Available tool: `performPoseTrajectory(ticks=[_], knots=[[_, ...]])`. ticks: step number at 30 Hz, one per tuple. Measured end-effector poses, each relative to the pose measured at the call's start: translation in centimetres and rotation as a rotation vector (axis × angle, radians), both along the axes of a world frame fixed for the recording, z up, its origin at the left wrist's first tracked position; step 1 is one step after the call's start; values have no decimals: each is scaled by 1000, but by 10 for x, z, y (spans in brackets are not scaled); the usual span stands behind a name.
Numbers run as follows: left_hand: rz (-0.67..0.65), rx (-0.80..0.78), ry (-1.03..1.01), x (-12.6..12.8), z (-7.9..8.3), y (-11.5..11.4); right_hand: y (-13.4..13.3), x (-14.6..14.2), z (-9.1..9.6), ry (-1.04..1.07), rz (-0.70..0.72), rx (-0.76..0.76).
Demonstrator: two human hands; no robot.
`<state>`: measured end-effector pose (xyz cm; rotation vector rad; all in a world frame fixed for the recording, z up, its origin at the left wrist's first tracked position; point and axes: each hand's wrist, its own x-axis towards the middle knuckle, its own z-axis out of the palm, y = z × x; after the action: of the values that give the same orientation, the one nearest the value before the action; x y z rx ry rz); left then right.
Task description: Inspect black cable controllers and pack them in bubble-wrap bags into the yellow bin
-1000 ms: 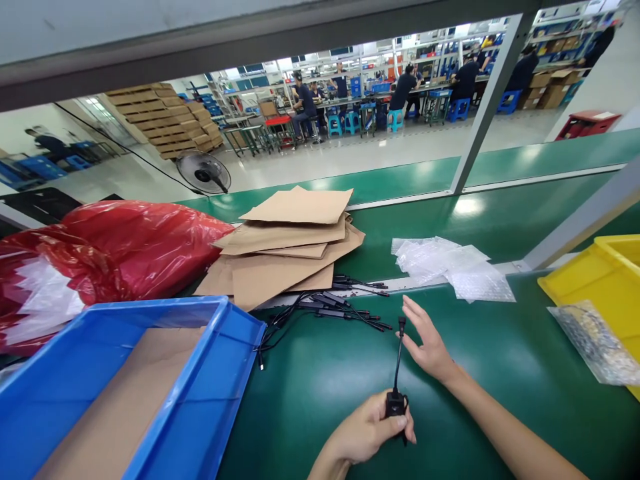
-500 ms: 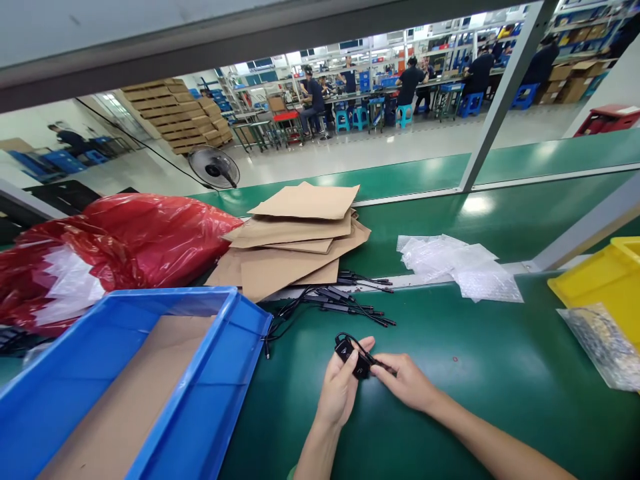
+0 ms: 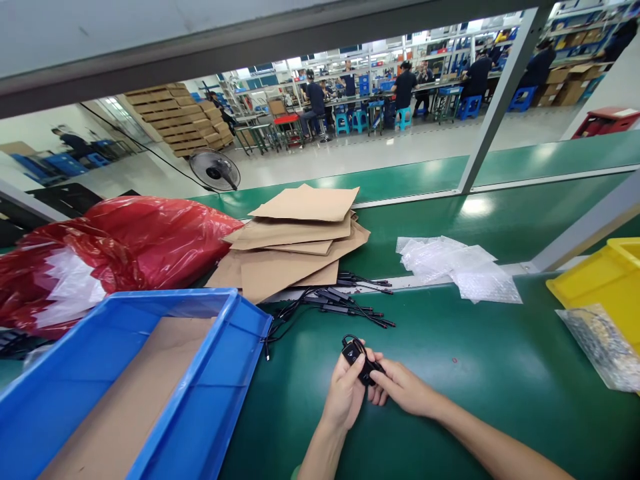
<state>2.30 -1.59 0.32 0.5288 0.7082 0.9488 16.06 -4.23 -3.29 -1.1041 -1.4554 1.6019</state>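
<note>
Between both hands, above the green tabletop, is a small black electronic device (image 3: 355,353) with its black cable looped along it. My left hand (image 3: 345,390) is closed around the device's left side, thumb across its face. From the right, my right hand (image 3: 403,387) pinches the lower end of the device and cable, its thumb on top and fingers curled underneath. Part of the cable is hidden by the fingers. Beyond the hands, several black cables with grey-black housings (image 3: 340,303) lie in a loose bunch.
A blue bin (image 3: 250,347) lined with cardboard stands at the left, by a red plastic bag (image 3: 165,233). Brown cardboard sheets (image 3: 300,233) are stacked behind the cables. Bubble-wrap pouches (image 3: 455,263), a yellow bin (image 3: 595,280) and a clear bag of parts (image 3: 600,343) sit at the right.
The device has shifted slightly right and turned in my hands. My right hand has closed further onto its lower end and the cable, fingers now curled beneath.
</note>
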Motion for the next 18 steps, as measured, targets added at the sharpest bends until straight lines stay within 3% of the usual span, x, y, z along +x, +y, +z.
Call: performPoseTrajectory(ticks=[9,14,18], knots=[[263,-117,-15,-1,-7,11,-8,-16,-8,-59,113,4],[261,-119,3,0,-7,9,-8,-21,-12,-59,111,8],[159,-70,43,-2,-7,10,-15,-11,-8,-75,49,9]])
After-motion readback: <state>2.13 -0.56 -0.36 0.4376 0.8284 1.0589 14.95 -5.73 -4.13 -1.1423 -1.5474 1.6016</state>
